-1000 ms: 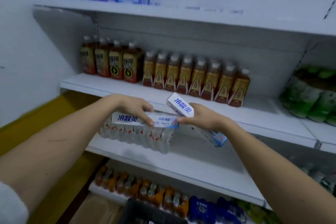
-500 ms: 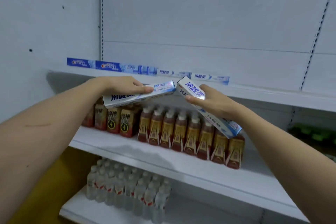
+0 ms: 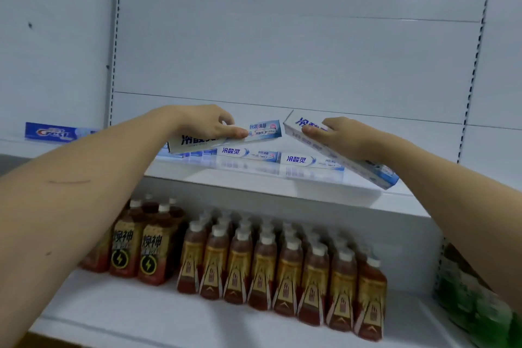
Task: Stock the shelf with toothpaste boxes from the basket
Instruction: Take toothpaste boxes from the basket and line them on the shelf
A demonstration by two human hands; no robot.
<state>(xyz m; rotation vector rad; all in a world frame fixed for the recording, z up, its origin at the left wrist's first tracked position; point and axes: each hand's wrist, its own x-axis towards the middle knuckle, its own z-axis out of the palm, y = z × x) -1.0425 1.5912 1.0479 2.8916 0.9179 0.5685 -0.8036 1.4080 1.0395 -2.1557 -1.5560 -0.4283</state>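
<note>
Partly stocked: white-and-blue cardboard toothpaste boxes [image 3: 248, 153] already line the white metal shelf [image 3: 254, 181]. Left hand [image 3: 209, 126] and right hand [image 3: 336, 135] each grip another box above it; basket unseen.

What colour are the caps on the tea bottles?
White, on the tea bottles, seen in the head view.

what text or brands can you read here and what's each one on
"Crest": blue toothpaste box lying far left on the top shelf.
"冷酸灵": white box in the left hand, and boxes lying on the shelf.
Bottle labels below: too blurred to read with confidence.
</note>
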